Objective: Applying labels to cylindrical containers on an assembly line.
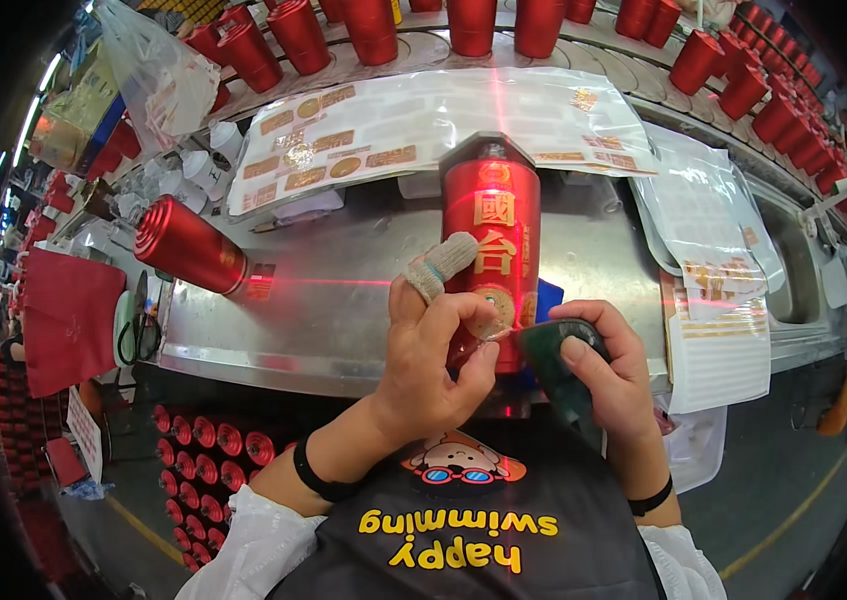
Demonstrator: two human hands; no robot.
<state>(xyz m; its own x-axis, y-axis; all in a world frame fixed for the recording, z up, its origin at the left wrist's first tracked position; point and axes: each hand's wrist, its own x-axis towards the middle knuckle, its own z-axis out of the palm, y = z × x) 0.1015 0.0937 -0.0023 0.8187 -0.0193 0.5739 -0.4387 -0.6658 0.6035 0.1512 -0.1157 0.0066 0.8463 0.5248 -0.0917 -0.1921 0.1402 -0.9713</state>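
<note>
A red bottle with gold lettering and a dark cap lies on the steel worktable in front of me, its cap end pointing away. My left hand is at its lower part, a knitted finger sleeve on one finger touching the bottle's side. Its thumb and forefinger pinch a small piece of clear film beside a round gold sticker on the bottle. My right hand is closed round a dark green, flat tool, whose exact kind I cannot make out. The tool's tip is close to the bottle's near end.
Sticker sheets lie behind the bottle, with more sheets at the right. Another red bottle is at the left, near black scissors. Red bottles line a curved conveyor. A sink is at the right.
</note>
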